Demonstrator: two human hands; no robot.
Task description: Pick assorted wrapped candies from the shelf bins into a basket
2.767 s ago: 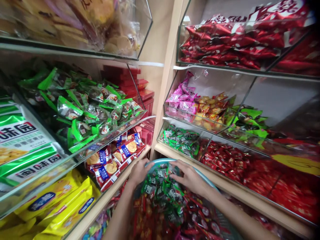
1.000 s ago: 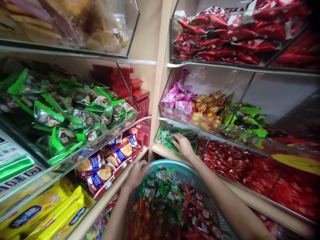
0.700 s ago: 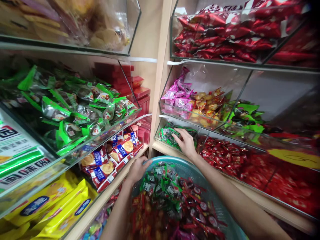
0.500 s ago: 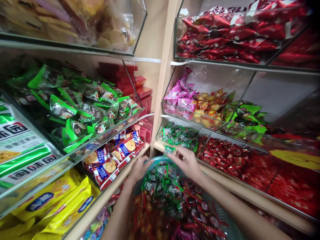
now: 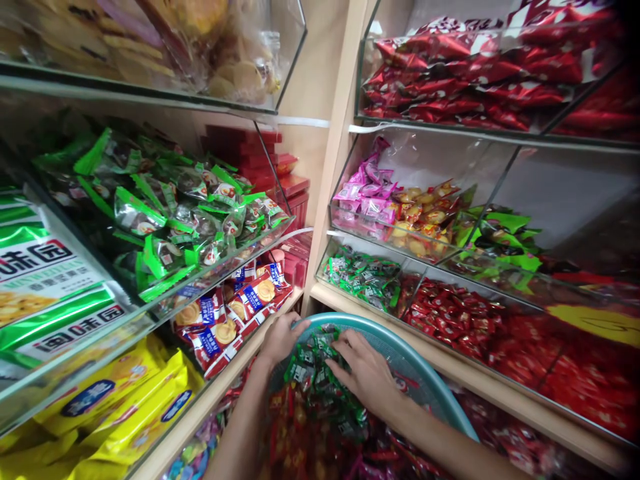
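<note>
A round teal basket [image 5: 425, 363] holds many small wrapped candies, green ones [image 5: 313, 363] at the back and red and brown ones [image 5: 295, 427] nearer me. My left hand [image 5: 284, 339] grips the basket's rim at the left, fingers curled over it. Over the green candies inside the basket is my right hand [image 5: 363, 370], its fingers spread and pointing down at them; no candy shows in its grasp.
Beyond the basket, clear bins hold green candies [image 5: 363, 277] and red candies [image 5: 453, 313]. Pink packets [image 5: 367, 193] lie one tier higher. On the left shelves are green-edged packets [image 5: 165, 200], red-and-blue packets [image 5: 235, 313] and yellow bags [image 5: 125, 407].
My right hand has moved from the basket's back rim down into the basket and opened, and the green packet it held has left its fingers. The view has shifted slightly.
</note>
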